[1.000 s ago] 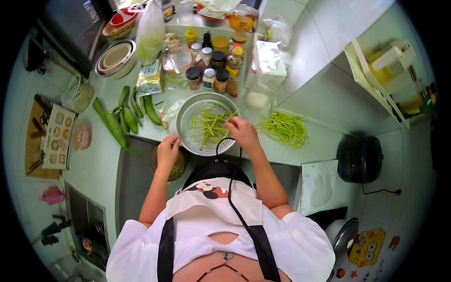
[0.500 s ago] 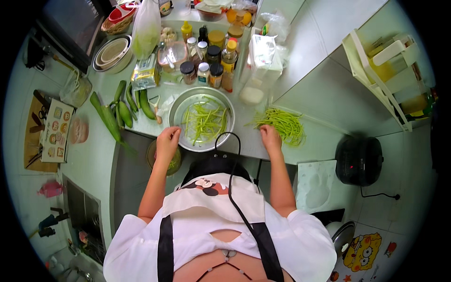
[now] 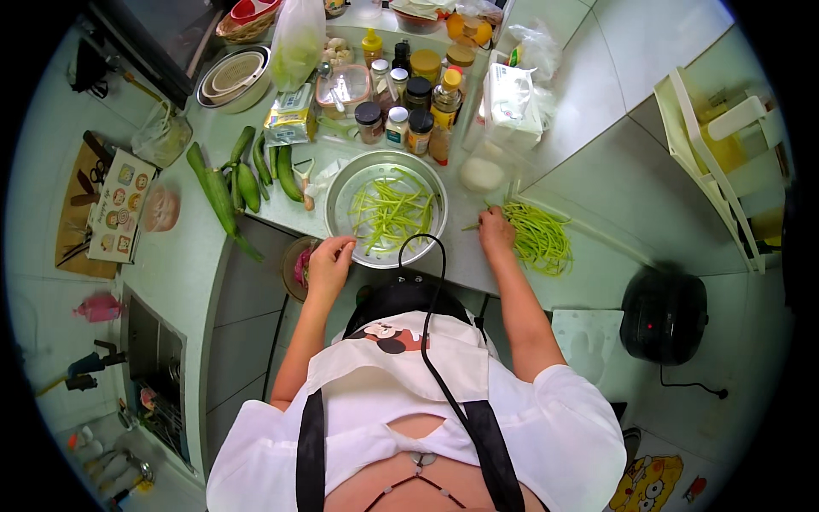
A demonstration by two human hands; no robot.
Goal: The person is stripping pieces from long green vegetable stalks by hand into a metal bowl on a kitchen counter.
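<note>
Both grips are seen at the front edge of the worktop [image 3: 529,282]: the left hand [image 3: 328,263] is held with fingers curled together at the near rim of the round metal basin [image 3: 341,200], and whether something small is pinched in it cannot be told; the right hand [image 3: 496,230] is laid on the near end of the pile of long green stems [image 3: 537,237], fingers closed on a few of them. Cut green pieces [image 3: 391,213] are spread inside the basin. Behind the basin a crowd of jars and bottles [image 3: 409,111] is set, to its left several cucumbers [image 3: 247,179], and beside the stems a white round lump [image 3: 482,173]. A black cable [image 3: 431,282] is hung from the head over the basin's near rim. Compared with one second ago, the right hand has been moved from the basin to the pile, while the left hand has stayed at the rim.
</note>
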